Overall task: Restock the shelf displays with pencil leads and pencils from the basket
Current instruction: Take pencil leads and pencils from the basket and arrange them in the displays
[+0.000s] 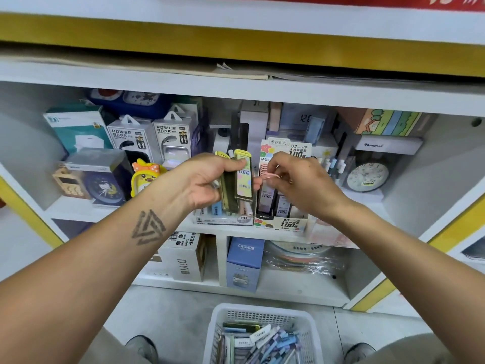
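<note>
Basket (223, 327) lay nearest, on floor between two shoes, holding mixed pens, pencils and lead cases; too jumbled to count.

Left hand (202, 179) gripped two yellow-topped lead cases (237, 179), plus a pale pencil or two, count unclear.

Right hand (296, 179) pinched one pink-topped case (273, 176), over display box (282, 185) on shelf (236, 88).

Step, judged: slotting pink case into display. Next move likely needs a free slot, case lowered upright, then another taken from left hand.

Behind: two power bank boxes (147, 139), one round clock (367, 177).
</note>
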A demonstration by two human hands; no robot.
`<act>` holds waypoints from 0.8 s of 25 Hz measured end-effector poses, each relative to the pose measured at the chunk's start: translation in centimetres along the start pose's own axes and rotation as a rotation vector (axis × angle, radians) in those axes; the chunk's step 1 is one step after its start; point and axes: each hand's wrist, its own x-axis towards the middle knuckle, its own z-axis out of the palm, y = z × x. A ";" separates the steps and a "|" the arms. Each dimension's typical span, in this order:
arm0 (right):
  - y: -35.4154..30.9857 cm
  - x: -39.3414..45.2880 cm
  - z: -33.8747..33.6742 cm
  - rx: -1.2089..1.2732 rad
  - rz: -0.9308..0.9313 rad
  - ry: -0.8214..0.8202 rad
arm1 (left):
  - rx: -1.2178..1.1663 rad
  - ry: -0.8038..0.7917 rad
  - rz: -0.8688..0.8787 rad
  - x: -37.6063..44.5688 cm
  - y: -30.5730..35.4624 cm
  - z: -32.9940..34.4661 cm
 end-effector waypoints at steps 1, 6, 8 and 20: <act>-0.1 0.1 0.3 -0.023 0.001 -0.003 | 0.012 -0.008 0.000 0.0 0.0 -0.2; -0.1 0.6 0.4 -0.094 0.018 0.079 | 0.055 -0.059 0.001 0.2 -0.5 -0.4; -0.9 1.1 0.1 0.316 0.158 0.107 | 0.081 -0.096 0.001 0.1 -0.8 -0.2; -1.3 1.3 -3.3 0.815 0.320 0.170 | -0.091 0.183 0.022 0.5 0.2 -1.0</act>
